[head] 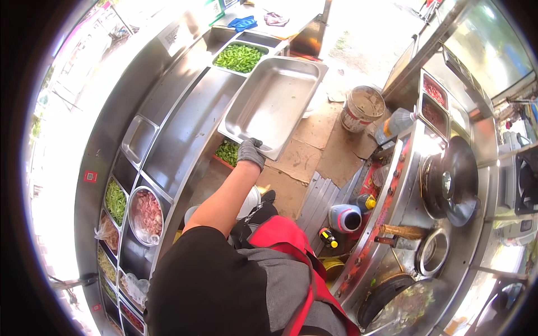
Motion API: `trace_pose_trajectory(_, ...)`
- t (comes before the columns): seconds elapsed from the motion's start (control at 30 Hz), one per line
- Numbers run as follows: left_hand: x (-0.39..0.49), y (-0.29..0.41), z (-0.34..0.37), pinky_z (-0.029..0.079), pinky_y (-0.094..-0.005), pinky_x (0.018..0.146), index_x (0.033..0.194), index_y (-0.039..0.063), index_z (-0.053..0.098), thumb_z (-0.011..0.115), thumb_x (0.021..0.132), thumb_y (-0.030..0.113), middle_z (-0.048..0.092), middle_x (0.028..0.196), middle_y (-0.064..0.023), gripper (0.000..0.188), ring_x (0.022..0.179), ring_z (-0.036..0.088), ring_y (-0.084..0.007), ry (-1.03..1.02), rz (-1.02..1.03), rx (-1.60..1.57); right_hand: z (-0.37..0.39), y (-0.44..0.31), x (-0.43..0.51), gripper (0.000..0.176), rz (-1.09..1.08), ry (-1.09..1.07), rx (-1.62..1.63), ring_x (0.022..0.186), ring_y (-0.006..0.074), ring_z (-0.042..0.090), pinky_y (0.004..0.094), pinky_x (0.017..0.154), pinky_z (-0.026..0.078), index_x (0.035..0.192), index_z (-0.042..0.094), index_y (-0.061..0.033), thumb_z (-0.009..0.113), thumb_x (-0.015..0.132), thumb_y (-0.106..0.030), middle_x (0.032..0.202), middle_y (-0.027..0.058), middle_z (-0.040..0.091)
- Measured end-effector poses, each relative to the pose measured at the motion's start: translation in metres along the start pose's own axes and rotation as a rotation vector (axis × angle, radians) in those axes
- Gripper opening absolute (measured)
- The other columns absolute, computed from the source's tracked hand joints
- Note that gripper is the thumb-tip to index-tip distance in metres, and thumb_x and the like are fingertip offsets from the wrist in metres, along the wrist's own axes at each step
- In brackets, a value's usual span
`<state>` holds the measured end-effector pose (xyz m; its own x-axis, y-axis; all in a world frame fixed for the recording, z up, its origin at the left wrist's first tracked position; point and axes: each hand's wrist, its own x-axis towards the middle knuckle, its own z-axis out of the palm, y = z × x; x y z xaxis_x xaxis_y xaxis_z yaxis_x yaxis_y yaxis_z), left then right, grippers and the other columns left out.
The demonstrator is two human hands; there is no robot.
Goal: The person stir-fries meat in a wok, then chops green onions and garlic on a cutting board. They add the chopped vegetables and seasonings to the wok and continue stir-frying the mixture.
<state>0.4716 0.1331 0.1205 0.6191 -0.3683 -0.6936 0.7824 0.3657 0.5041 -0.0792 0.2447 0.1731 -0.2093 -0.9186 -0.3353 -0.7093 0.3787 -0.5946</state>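
Observation:
My left hand, in a grey glove, grips the near rim of a large rectangular stainless steel pan. Only small green bits and a wet sheen show inside the pan. It is held out past the counter edge, over the floor. Just beyond its far left side, a steel pan of chopped green vegetables is set in the counter. Below the held pan's near left corner, more chopped greens show in an orange-rimmed container. My right hand is out of view.
On the left, a steel counter holds a round bowl of raw meat and shredded green vegetables. A dirty bucket stands on floor cardboard. To the right are woks, a straw brush and bottles below the stove.

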Motion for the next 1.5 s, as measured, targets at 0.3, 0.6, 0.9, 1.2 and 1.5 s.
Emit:
trace_pose_trajectory(0.3,0.210,0.115,-0.048,0.051,-0.0493,0.087,0.100,-0.003,0.056,0.045,0.084,0.002,0.057,0.109,-0.0211,0.020,0.103,0.055,-0.0347,0.350,0.032,-0.588,0.075,-0.132,0.006,0.050,0.087,-0.068,-0.189,0.106,0.0346,0.056,0.0384,0.091,0.044,0.128,0.053,-0.0100,0.057,0.086,-0.036,0.115,0.0202,0.061)
trace_pose_trajectory(0.6,0.316,0.151,-0.040,0.045,-0.0399,0.097,0.107,-0.003,0.055,0.039,0.091,0.013,0.056,0.119,-0.0166,0.028,0.112,0.052,-0.0292,0.142,0.046,-0.662,0.029,-0.088,-0.060,0.051,0.386,0.171,-0.347,0.113,0.0349,0.054,0.0384,0.096,0.042,0.123,0.059,-0.0088,0.056,0.086,-0.043,0.119,0.0204,0.060)
trace_pose_trajectory(0.9,0.352,0.143,-0.026,0.040,-0.0389,0.102,0.120,-0.001,0.047,0.034,0.094,0.020,0.049,0.129,-0.0150,0.036,0.121,0.045,-0.0276,0.009,-0.226,0.018,0.041,-0.068,-0.129,0.040,0.657,0.414,-0.581,0.105,0.0366,0.056,0.0422,0.092,0.044,0.112,0.064,-0.0134,0.059,0.081,-0.038,0.110,0.0199,0.059)
trace_pose_trajectory(1.2,0.296,0.109,-0.008,0.035,-0.0379,0.107,0.132,0.002,0.039,0.029,0.097,0.027,0.043,0.139,-0.0135,0.045,0.130,0.038,-0.0261,0.094,-0.081,0.560,0.023,-0.020,-0.194,0.030,0.758,0.666,-0.406,0.094,0.0328,0.061,0.0393,0.085,0.048,0.102,0.069,-0.0107,0.065,0.080,-0.030,0.097,0.0152,0.063)
trace_pose_trajectory(1.5,0.145,-0.101,0.053,0.032,-0.0396,0.109,0.139,0.006,0.038,0.035,0.099,0.032,0.038,0.146,-0.0085,0.048,0.137,0.032,-0.0247,-0.170,-0.484,0.833,-0.076,0.152,-0.172,0.066,1.142,0.461,-0.331,0.112,0.0392,0.054,0.0444,0.093,0.045,0.138,0.037,-0.0085,0.058,0.084,-0.040,0.126,0.0220,0.054)
